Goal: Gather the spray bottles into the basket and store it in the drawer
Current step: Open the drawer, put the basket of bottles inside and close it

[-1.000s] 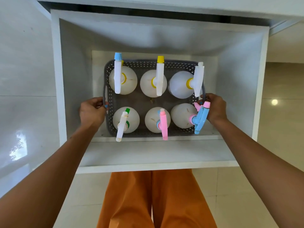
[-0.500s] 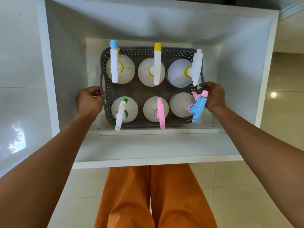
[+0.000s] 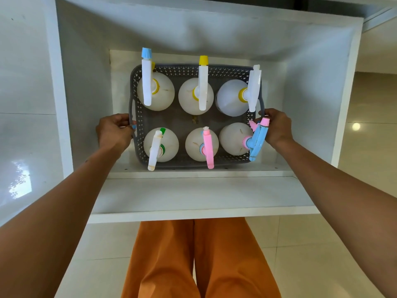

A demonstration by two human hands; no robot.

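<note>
A grey perforated basket (image 3: 191,70) sits low inside the open white drawer (image 3: 193,196), seen from above. Several white spray bottles stand upright in it in two rows, among them one with a blue nozzle (image 3: 146,82) at the back left and one with a pink trigger (image 3: 208,147) at the front middle. My left hand (image 3: 113,131) grips the basket's left handle. My right hand (image 3: 276,130) grips the right handle, partly behind a blue and pink sprayer (image 3: 257,140).
The drawer's tall white walls (image 3: 86,93) close in on both sides of the basket, with a narrow gap on each side. Pale floor tiles (image 3: 365,147) lie around it. My orange trousers (image 3: 199,259) show below the drawer front.
The basket with both hands on it has sunk deeper into the drawer and shifted slightly towards the back. My view has moved closer over the drawer.
</note>
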